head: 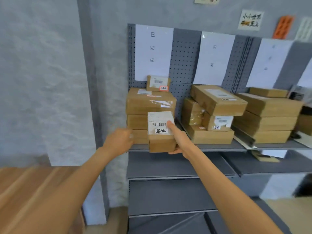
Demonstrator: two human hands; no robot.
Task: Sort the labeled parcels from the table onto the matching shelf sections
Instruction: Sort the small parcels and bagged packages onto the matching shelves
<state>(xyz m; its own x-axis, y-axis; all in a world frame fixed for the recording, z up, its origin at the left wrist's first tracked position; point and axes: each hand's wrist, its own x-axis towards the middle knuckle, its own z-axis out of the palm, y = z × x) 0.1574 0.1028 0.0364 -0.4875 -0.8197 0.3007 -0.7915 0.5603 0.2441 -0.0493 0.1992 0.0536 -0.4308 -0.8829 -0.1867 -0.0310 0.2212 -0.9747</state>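
Observation:
My right hand grips a small cardboard parcel from its right side, thumb on the white barcode label, fingers under it. A handwritten tag sits on the parcel's front. I hold it in front of the left stack of parcels on the grey shelf. My left hand is just left of the parcel with fingers curled, holding nothing that I can see. Paper signs mark the sections: left sign, middle sign, right sign.
The middle section holds a stack of brown parcels, the right section another stack. Lower grey shelves sit beneath. A wooden table edge is at lower left. A grey wall pillar stands left of the shelf.

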